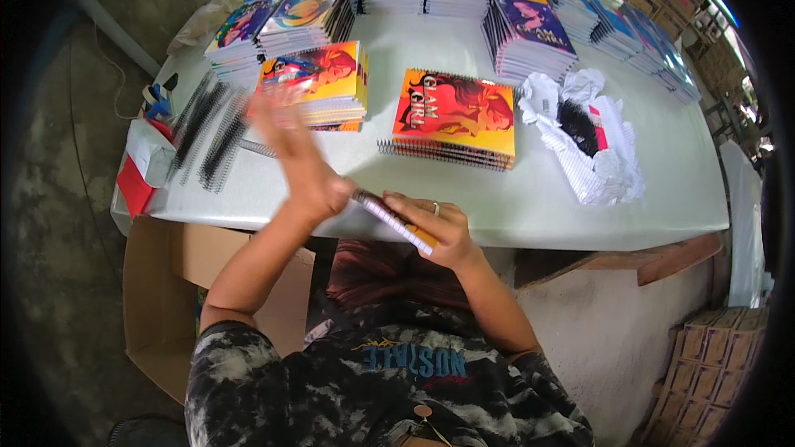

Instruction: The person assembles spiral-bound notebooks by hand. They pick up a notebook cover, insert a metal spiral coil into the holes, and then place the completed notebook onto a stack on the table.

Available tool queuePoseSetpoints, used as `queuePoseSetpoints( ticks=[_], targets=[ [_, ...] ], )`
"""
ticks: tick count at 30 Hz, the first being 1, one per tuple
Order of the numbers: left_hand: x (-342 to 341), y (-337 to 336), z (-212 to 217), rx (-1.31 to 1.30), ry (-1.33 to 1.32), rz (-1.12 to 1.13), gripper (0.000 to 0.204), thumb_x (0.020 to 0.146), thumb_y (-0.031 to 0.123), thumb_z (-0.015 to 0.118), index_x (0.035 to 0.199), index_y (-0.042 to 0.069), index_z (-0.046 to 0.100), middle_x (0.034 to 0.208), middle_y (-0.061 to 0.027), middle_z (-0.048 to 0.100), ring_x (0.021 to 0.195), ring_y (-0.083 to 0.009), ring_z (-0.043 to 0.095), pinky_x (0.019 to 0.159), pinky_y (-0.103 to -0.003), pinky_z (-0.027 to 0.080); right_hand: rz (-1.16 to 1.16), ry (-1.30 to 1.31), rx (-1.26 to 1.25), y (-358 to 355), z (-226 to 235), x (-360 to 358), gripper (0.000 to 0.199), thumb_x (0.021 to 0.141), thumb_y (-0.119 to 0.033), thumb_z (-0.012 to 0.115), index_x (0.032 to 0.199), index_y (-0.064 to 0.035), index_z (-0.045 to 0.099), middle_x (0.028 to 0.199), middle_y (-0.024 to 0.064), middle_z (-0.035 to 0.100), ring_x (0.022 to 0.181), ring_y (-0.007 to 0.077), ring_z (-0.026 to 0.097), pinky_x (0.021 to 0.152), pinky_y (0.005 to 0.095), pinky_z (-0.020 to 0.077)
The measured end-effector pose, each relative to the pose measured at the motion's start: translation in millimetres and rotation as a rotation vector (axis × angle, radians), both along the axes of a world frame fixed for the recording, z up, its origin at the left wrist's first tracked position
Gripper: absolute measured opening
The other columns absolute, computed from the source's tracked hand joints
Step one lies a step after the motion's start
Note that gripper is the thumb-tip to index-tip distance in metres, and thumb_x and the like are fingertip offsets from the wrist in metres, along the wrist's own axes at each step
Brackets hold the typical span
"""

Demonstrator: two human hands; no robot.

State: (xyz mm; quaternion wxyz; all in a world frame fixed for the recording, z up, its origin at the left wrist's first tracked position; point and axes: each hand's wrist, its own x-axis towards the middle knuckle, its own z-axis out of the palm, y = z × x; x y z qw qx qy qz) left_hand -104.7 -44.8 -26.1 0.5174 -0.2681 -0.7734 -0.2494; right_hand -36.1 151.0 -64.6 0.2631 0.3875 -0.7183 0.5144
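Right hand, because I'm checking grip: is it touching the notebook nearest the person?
Touching: the head view shows the right hand with fingers laid over the notebook.

Pale two-word lettering stands on an orange-and-red spiral notebook (468, 116) at the centre of the frame; matching words mark a purple notebook (530, 18) at upper right. Blue capitals, upside down in the frame, cross a black-and-grey patterned shirt (414, 360) at bottom centre. Print on cartons (716, 356) at lower right is too small to read.
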Motion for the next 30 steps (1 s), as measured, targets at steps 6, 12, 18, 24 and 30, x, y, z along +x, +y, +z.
queuePoseSetpoints(
  ticks=[6,12,18,24,30],
  targets=[
    [32.4,17.9,51.0,-0.231,-1.139,-0.151,0.052,0.090,0.039,0.042,0.125,0.001,0.043,0.110,-0.0208,0.057,0.085,-0.0364,0.060,0.079,-0.040,0.046,-0.124,0.070,0.135,10.8,8.4,3.8,0.035,0.071,-0.003,0.062,0.106,-0.0069,0.062,0.106,0.0120,0.062,0.090,0.0252,0.063,0.078,0.0329,0.0513],
    [-42.8,38.3,23.6,-0.309,-0.382,0.101,0.026,0.086,0.025,0.052,0.103,0.006,0.058,0.085,-0.0126,0.064,0.072,-0.0318,0.061,0.062,-0.039,0.048,-0.062,0.141,0.252,-29.1,16.2,7.0,0.036,0.070,-0.001,0.058,0.105,-0.0105,0.063,0.101,0.0085,0.063,0.090,0.0228,0.063,0.077,0.0329,0.0515],
    [-23.2,37.5,58.2,-0.269,-0.836,-0.133,0.032,0.086,0.029,0.056,0.071,0.002,0.063,0.066,-0.0129,0.060,0.057,-0.0275,0.057,0.052,-0.036,0.042,-0.058,-0.714,-0.338,16.9,-0.5,-3.6,0.025,0.083,-0.008,0.059,0.106,0.0015,0.061,0.090,0.0033,0.064,0.076,0.0075,0.054,0.069,0.0238,0.0458],
    [-24.3,42.4,28.3,-0.235,-0.400,-0.161,0.032,0.074,0.034,0.067,0.066,0.005,0.055,0.067,-0.0087,0.053,0.065,-0.0270,0.053,0.059,-0.037,0.040,-0.059,-0.752,-0.382,18.5,-1.9,-11.2,0.028,0.085,-0.012,0.058,0.109,0.0022,0.059,0.092,0.0046,0.063,0.076,0.0079,0.054,0.069,0.0236,0.0457],
    [-34.5,19.4,32.1,0.089,0.253,-0.150,0.076,0.074,0.068,0.049,0.114,0.003,0.049,0.122,-0.0204,0.039,0.114,-0.0332,0.039,0.099,-0.047,0.023,-0.091,-0.229,-0.037,11.9,5.4,-3.8,0.043,0.070,0.009,0.057,0.112,-0.0017,0.058,0.110,0.0150,0.060,0.100,0.0254,0.060,0.084,0.0307,0.0474]
  ],
)
